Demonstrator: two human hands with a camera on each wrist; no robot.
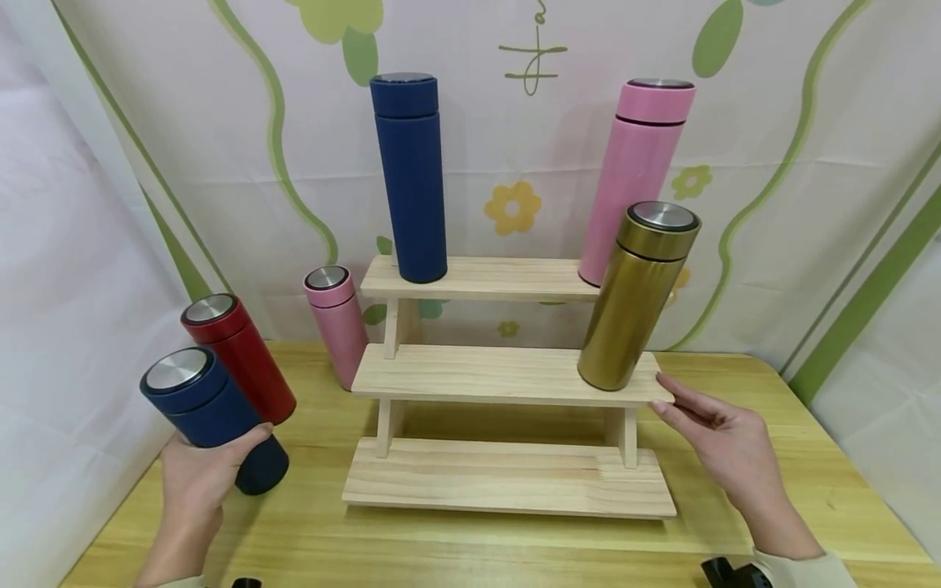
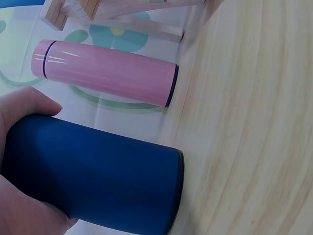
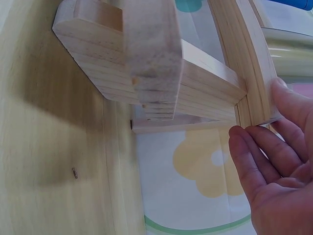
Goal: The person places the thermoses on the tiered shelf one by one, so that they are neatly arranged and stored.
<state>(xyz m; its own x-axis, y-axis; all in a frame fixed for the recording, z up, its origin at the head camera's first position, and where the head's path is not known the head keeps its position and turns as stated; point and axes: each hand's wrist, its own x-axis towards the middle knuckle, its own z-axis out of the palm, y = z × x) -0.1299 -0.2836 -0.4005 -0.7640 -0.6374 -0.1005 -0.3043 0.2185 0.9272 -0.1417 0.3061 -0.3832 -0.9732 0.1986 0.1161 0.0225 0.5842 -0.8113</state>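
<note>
My left hand (image 1: 202, 474) grips a dark blue thermos flask (image 1: 220, 404) around its side, its base close over the tabletop. A red flask (image 1: 243, 351) stands just behind it, partly hidden. Farther back, a small pink flask (image 2: 112, 73) is upright beside the rack. At the right end of the three-tier wooden display rack (image 1: 470, 376), my right hand (image 1: 724, 437) pinches the middle shelf's edge (image 3: 254, 73) between thumb and fingers. A gold flask (image 1: 639, 302) stands on that shelf near those fingers.
On the top shelf (image 1: 507, 278) stand a tall blue flask (image 1: 412, 188) at left and a tall pink flask (image 1: 639, 171) at right. Everything rests on a light wooden table (image 1: 470, 555), with a flowered cloth (image 1: 507, 131) hanging behind and white cloth (image 1: 66, 286) at the sides.
</note>
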